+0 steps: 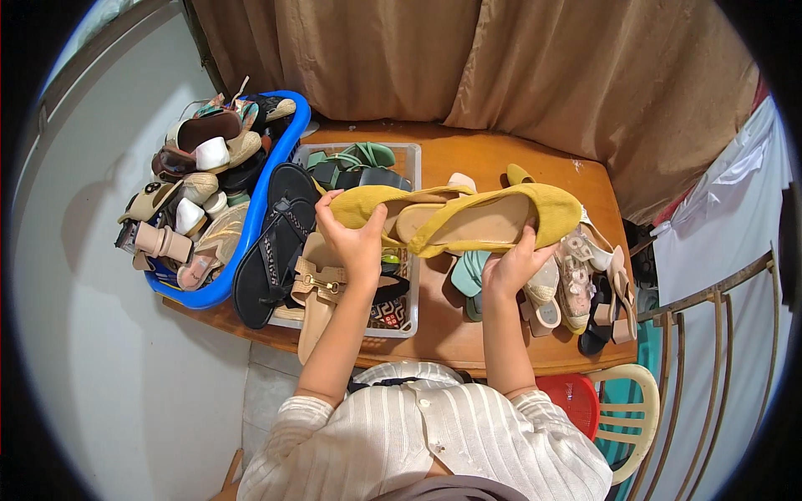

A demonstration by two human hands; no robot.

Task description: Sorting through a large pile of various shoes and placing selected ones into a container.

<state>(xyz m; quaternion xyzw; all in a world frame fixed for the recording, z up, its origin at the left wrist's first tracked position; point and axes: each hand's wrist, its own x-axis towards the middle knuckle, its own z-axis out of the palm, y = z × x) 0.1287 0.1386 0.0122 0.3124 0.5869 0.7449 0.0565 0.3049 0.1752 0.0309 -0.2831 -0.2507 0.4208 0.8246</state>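
Observation:
Over the table I hold a pair of yellow ballet flats, overlapping, with their toes pointing opposite ways. My left hand (352, 244) is closed on the toe end of the left yellow flat (357, 205). My right hand (511, 269) grips the toe end of the right yellow flat (558, 215), its thumb at the shoe's opening. The tan insoles face up. Below my left hand lies a tan sandal with a gold buckle (317, 282). Mint-green sandals (469, 277) lie on the table near my right hand.
A blue basket (294, 125) heaped with shoes stands at the left. Black flip-flops (274, 246) lean between it and a clear plastic bin (415, 321) holding more shoes. Several sandals (576, 280) crowd the right of the wooden table (535, 150). Chairs (639, 401) stand at the near right.

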